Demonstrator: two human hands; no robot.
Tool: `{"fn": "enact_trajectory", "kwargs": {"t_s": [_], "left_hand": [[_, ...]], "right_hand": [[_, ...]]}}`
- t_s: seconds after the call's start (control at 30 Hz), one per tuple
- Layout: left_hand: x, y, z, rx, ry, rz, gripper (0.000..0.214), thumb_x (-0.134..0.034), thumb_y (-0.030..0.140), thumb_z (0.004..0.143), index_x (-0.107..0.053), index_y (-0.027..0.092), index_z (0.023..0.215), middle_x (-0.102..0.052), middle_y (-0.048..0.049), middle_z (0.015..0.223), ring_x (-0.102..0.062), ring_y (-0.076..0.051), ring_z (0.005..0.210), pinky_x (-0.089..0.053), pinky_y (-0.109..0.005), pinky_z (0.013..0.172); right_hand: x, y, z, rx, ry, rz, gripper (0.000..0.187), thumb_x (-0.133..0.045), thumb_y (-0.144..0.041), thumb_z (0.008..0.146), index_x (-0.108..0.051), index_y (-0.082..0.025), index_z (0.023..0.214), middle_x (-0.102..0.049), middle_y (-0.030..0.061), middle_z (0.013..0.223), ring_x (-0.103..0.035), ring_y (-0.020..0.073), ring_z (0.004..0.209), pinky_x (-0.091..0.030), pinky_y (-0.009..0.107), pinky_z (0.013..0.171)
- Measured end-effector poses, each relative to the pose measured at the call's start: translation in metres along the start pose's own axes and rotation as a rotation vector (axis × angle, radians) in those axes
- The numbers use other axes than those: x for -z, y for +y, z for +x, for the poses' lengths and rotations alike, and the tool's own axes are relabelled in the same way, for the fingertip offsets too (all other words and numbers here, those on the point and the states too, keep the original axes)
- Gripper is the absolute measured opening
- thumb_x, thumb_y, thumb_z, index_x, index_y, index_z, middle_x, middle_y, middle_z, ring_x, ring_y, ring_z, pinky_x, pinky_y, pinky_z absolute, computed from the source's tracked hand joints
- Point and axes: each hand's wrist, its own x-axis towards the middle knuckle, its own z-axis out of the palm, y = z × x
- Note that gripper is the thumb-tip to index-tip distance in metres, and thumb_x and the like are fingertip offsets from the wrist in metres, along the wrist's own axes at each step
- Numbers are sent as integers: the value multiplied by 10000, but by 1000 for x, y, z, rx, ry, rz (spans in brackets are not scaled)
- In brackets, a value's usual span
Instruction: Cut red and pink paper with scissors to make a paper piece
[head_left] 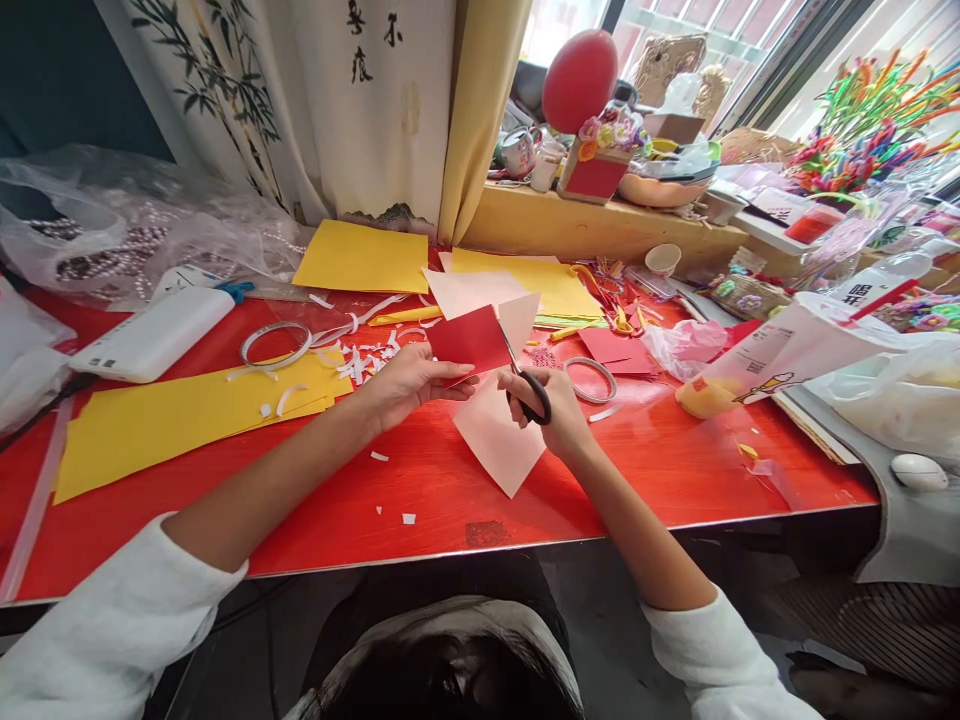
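L hand grips red card at lower edge, thumb on top; card held above red table, approx. centre. R hand closed round black handles of scissors, blades at card's R edge; cannot tell if cut begun. Pale pink sheet lies below hands. White scraps and yellow sheets to L; tape roll nr R hand; drink cup far R, tilted.

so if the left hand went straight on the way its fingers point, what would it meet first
The left hand would probably meet the right hand holding the scissors, though one view leaves their depth unclear.
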Motion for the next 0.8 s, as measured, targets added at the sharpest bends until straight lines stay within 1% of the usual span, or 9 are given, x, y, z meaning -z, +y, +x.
{"fn": "enact_trajectory", "kwargs": {"t_s": [0.1, 0.2, 0.27, 0.37, 0.47, 0.53, 0.63, 0.73, 0.8], "left_hand": [[-1, 0, -1, 15, 28, -19, 88, -726, 71, 661, -643, 65, 688, -689, -71, 619, -653, -132, 575, -550, -311, 714], [0, -2, 0, 5, -14, -19, 99, -736, 96, 662, -648, 62, 692, -698, -80, 645, -664, -140, 596, -551, -301, 713], [2, -4, 1, 1, -24, -12, 114, -743, 105, 659, -654, 56, 711, -699, -81, 657, -665, -139, 599, -552, -300, 716], [1, -3, 0, 6, -4, -11, 129, -744, 98, 659, -637, 63, 722, -699, -80, 662, -664, -139, 595, -555, -304, 713], [-1, -2, -1, 20, 20, -24, 142, -733, 75, 663, -593, 88, 670, -696, -80, 648, -669, -149, 596, -556, -313, 705], [-1, -2, -1, 26, 0, -23, 137, -725, 71, 673, -590, 89, 658, -696, -82, 645, -669, -147, 595, -557, -314, 716], [0, -3, 0, 20, -55, -14, 113, -728, 92, 684, -615, 82, 675, -700, -76, 657, -667, -138, 603, -557, -305, 730], [2, -5, 1, 11, -55, -11, 148, -746, 108, 670, -601, 101, 644, -703, -67, 666, -666, -138, 615, -557, -308, 735], [3, -5, 1, 12, -55, -9, 161, -754, 118, 664, -595, 111, 636, -704, -63, 671, -665, -138, 623, -555, -314, 743]], "right_hand": [[0, -1, 1, 3, -8, 17, 384, -671, -491, 747, -561, -155, 597, -479, -39, 412, -401, 67, 370, -301, 228, 422], [0, -1, 1, 11, -14, 20, 384, -666, -494, 752, -563, -158, 597, -480, -39, 415, -398, 67, 373, -303, 227, 423], [0, -1, 1, 15, -8, 8, 400, -670, -492, 749, -541, -161, 564, -474, -38, 407, -391, 67, 375, -303, 227, 423], [0, -1, 1, 15, -3, -4, 412, -677, -487, 743, -524, -163, 539, -471, -37, 399, -392, 66, 379, -303, 226, 424], [0, -1, 2, 3, -11, 26, 408, -677, -496, 741, -529, -165, 555, -486, -35, 415, -406, 67, 377, -308, 228, 425], [1, -1, 2, -1, -15, 44, 419, -674, -506, 740, -522, -166, 549, -492, -32, 419, -413, 68, 374, -311, 231, 426], [2, 0, 2, 10, -12, 32, 394, -681, -499, 737, -554, -162, 576, -490, -33, 414, -417, 73, 379, -312, 232, 425], [2, 0, 2, 12, -3, 17, 375, -689, -495, 731, -574, -164, 597, -484, -39, 414, -414, 75, 384, -316, 232, 423], [2, 0, 2, 2, -10, 15, 400, -680, -513, 732, -555, -170, 568, -487, -34, 420, -416, 76, 388, -322, 235, 426]]}}
